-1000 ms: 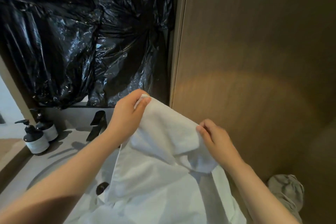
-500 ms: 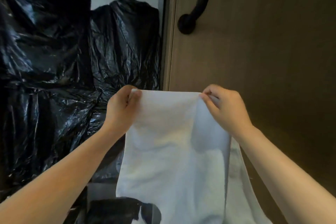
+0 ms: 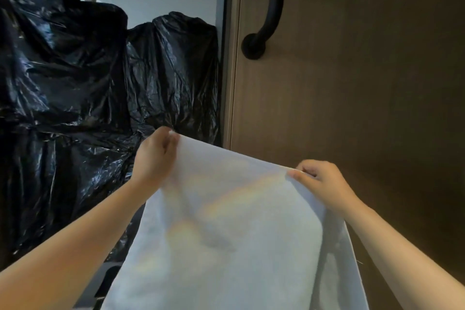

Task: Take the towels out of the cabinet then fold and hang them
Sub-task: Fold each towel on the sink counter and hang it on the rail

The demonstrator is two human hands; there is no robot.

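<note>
The brown wooden panel (image 3: 364,95) fills your right side, and crumpled black plastic (image 3: 75,78) covers the left. Between them hangs the white towel (image 3: 239,239), out of the cabinet and held up in the air in front of you.

Its top edge is stretched between your two hands and the cloth drops straight below your fingers. The long axis runs down and out of the bottom of the view, and a second layer hangs behind on the right side. High on the panel, above that top edge and roughly between your hands, is a black curved handle (image 3: 270,7), well apart from the towel.

Your left hand (image 3: 156,158) is higher and farther away, over by the plastic, and its fingers (image 3: 169,144) pinch the left corner. Your right hand (image 3: 322,184) sits lower and nearer, against the panel side, its fingers (image 3: 299,173) pinching the right corner. So the edge slopes down to the right.

Half a second ago that edge was level, with your hands closer together. Now they've drawn apart and the left has lifted. More of the handle shows too.

My read is that you're squaring the towel for a fold. Level the corners first, or the halves won't meet.
</note>
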